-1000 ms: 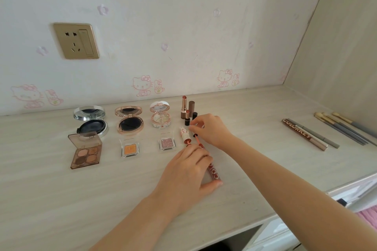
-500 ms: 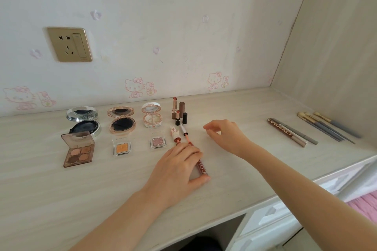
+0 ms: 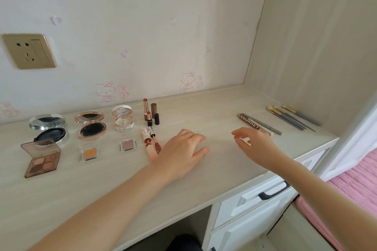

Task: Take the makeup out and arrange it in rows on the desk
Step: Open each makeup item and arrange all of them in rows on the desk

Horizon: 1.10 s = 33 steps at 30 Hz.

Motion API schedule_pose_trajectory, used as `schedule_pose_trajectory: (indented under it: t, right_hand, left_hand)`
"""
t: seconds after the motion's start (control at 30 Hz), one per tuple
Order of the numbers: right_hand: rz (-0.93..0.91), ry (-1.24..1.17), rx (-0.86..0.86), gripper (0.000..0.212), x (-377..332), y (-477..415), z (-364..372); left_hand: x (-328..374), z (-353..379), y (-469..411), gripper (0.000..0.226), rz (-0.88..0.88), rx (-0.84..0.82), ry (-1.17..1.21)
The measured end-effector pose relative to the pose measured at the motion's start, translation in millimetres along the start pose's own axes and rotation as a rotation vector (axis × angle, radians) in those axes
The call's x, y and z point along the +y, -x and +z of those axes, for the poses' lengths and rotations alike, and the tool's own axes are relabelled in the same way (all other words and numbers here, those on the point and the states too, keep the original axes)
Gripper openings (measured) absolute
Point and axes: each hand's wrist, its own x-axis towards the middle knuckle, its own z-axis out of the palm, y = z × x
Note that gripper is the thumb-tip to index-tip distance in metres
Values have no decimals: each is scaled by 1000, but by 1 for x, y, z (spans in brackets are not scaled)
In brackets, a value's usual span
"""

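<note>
Pale wood-grain desk [image 3: 214, 108]: along the back edge at the left, three open compacts [image 3: 90, 126] sit in a row, with an eyeshadow palette [image 3: 41, 157] and two single shadows [image 3: 89, 154] in front. Next come upright lipsticks [image 3: 151, 114] and two lip tubes [image 3: 146, 138] lying flat. The left hand [image 3: 181, 153] lies palm down just beside those tubes, fingers loosely spread, holding nothing. The right hand [image 3: 253, 144] hovers with relaxed, slightly curved fingers, also empty, near the pencils [image 3: 247, 121]. Brushes [image 3: 291, 119] lie by the right back corner.
</note>
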Motion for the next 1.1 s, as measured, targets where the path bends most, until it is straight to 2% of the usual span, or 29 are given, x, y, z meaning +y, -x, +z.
schedule_pose_trajectory:
  t: [0.33,0.57,0.77,1.1]
  right_hand:
    - [85,135,168,22,60,4,-29]
    - [155,245,181,25,77,-5,-32]
    - [141,333,157,33,82,-13,-27]
    - [105,377,186,23,85,-13,-19]
  left_hand:
    - [35,55,-107,37,-27,-109,118]
    - [39,88,-162,47,-136,-106,180]
    - [40,100,-178,54,-178,-136,240]
    - [40,99,-176,54,-199,-122,284]
